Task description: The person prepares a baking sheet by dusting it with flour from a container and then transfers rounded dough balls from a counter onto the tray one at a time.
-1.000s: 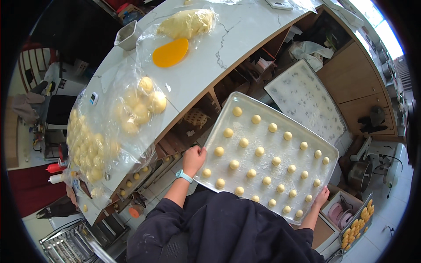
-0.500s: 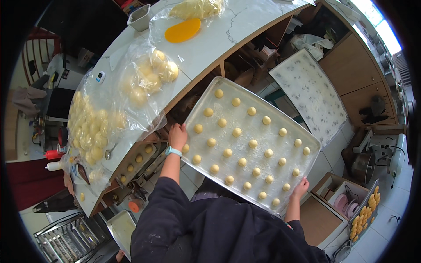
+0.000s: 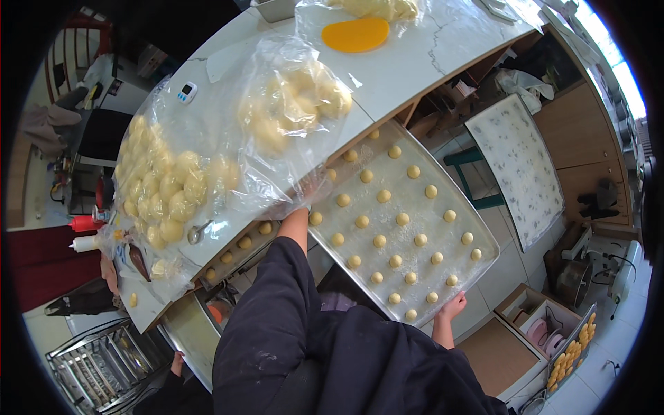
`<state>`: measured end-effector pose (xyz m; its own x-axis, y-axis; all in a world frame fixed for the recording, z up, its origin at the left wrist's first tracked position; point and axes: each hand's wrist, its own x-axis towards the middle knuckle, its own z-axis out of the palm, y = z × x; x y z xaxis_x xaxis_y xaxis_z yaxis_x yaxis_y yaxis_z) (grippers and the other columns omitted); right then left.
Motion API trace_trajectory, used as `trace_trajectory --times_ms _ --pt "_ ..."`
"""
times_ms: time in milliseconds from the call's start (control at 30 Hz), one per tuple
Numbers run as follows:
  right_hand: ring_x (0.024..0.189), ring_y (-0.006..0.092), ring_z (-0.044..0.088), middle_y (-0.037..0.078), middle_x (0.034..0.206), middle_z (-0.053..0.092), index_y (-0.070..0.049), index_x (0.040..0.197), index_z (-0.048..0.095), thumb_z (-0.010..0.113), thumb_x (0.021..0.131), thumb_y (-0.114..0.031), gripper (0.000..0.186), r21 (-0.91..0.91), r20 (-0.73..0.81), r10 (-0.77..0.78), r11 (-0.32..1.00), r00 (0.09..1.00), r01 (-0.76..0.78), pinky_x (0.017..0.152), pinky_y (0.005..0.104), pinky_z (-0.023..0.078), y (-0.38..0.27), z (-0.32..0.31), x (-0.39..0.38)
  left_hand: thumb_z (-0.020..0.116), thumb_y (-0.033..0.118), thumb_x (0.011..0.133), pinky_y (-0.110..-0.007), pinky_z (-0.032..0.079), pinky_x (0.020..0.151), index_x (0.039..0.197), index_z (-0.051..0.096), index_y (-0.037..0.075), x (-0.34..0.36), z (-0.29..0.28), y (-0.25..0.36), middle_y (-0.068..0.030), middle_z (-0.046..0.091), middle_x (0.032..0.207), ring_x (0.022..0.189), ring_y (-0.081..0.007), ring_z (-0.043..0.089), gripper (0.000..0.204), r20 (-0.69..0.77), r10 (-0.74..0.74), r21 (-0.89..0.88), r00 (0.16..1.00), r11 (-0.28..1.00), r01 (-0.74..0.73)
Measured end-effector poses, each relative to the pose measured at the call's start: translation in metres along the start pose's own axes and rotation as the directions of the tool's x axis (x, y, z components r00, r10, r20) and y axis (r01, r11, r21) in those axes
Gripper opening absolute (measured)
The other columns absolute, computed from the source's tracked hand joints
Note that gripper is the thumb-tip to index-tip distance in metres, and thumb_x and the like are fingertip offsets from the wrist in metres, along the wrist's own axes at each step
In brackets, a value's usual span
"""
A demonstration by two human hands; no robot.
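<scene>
A metal baking tray [image 3: 446, 200] with several rows of small round dough balls [image 3: 402, 219] is held tilted in front of me. Its far left part passes below the table's edge. My right hand [image 3: 453, 306] grips the near right corner, fingers closed around the rim. At the left rim, my left hand [image 3: 315, 185] is closed on the tray, blurred behind clear plastic film that hangs over the table edge. Flour dusts the tray's middle. On the table beside my left arm, larger dough balls [image 3: 297, 104] lie beneath the plastic sheet.
The marble-patterned table [image 3: 408, 76] carries an orange scraper [image 3: 355, 34], a timer [image 3: 187, 92], a spoon [image 3: 199, 232] and more covered dough [image 3: 166, 194]. Below stands another tray of dough [image 3: 243, 243]. Another person's hand [image 3: 178, 363] touches a tray [image 3: 194, 332]. A patterned board [image 3: 519, 166] tops green legs.
The tray has moved toward the table, its far left part now going under the table's edge. My left hand has gone behind the hanging plastic; both hands still hold the tray.
</scene>
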<state>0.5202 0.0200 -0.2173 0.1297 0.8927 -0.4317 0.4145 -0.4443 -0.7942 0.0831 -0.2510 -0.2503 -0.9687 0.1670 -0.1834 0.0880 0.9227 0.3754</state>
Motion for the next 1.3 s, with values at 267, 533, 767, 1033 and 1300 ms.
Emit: trace_trajectory --times_ms 267,533,767,1033,1300 --pt "0.093 0.0207 0.057 0.013 0.11 0.055 0.0 0.113 0.045 0.039 0.104 -0.034 0.036 0.047 0.05 0.033 0.998 0.998 -0.035 0.083 0.0352 0.049 0.017 0.046 -0.021 0.05 0.028 0.096 -0.049 0.041 0.096 0.121 0.053 0.0 -0.011 0.005 -0.003 -0.027 0.057 0.119 0.111 -0.0436 0.053 0.038 -0.061 0.036 -0.163 0.998 0.986 -0.046" --pt "0.08 0.0156 0.054 0.006 0.091 0.051 -0.005 0.108 0.046 0.046 0.101 -0.03 0.026 -0.165 0.506 -0.052 0.974 0.861 0.155 0.059 0.0295 0.051 0.001 0.136 -0.071 0.055 0.022 0.094 -0.048 0.037 0.102 0.127 0.05 -0.002 -0.1 -0.026 0.004 -0.028 0.053 0.125 0.117 -0.0442 0.049 0.04 -0.143 0.171 -0.432 0.975 0.876 -0.217" --pt "0.077 0.0185 0.06 0.01 0.088 0.055 0.0 0.103 0.046 0.051 0.099 -0.024 0.025 -0.166 0.669 -0.021 0.97 0.743 0.176 0.064 0.0356 0.059 -0.052 0.267 -0.089 0.06 0.011 0.089 -0.049 0.037 0.101 0.12 0.051 -0.001 -0.181 -0.067 -0.025 -0.024 0.046 0.131 0.123 -0.043 0.044 0.034 -0.069 0.292 -0.442 0.954 0.849 -0.291" --pt "0.085 0.0389 0.063 0.024 0.084 0.063 0.002 0.096 0.05 0.056 0.094 -0.032 0.035 -0.34 0.712 -0.209 0.733 0.671 0.589 0.073 0.0476 0.049 -0.088 0.358 -0.123 0.059 0.006 0.088 -0.046 0.04 0.099 0.114 0.055 0.0 -0.172 -0.102 -0.021 -0.0207 0.047 0.127 0.119 -0.0394 0.048 0.027 -0.123 0.257 -0.398 0.959 0.872 -0.285" --pt "0.098 0.0438 0.06 0.025 0.098 0.065 0.003 0.107 0.052 0.057 0.093 -0.035 0.041 -0.184 0.967 -0.033 0.599 0.254 0.779 0.082 0.0483 0.048 -0.112 0.369 -0.102 0.06 0.006 0.087 -0.043 0.043 0.094 0.109 0.059 0.002 -0.125 -0.091 0.05 -0.0177 0.054 0.116 0.109 -0.036 0.053 0.023 -0.113 0.411 -0.412 0.905 0.809 -0.419"
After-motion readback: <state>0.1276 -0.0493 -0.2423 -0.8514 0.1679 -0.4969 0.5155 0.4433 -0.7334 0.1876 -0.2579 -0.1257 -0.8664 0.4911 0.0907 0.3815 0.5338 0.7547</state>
